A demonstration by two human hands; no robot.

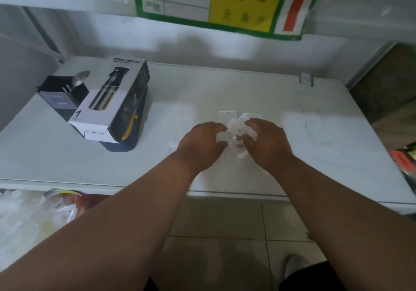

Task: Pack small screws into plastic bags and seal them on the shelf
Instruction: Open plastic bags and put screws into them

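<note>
Both hands grip crumpled plastic bags.

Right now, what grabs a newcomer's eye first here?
Both hands, left hand and right hand, meet mid-shelf around a crumpled clear plastic bag. To the left, a spray bottle box lies on the white shelf. Above, a yellow-and-green sign with a red arrow hangs on the wall.

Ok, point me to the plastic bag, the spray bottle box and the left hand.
plastic bag (236, 126): head view, crumpled clear film between the hands.
spray bottle box (112, 101): head view, its white top face.
left hand (200, 143): head view, back of the hand.
</note>
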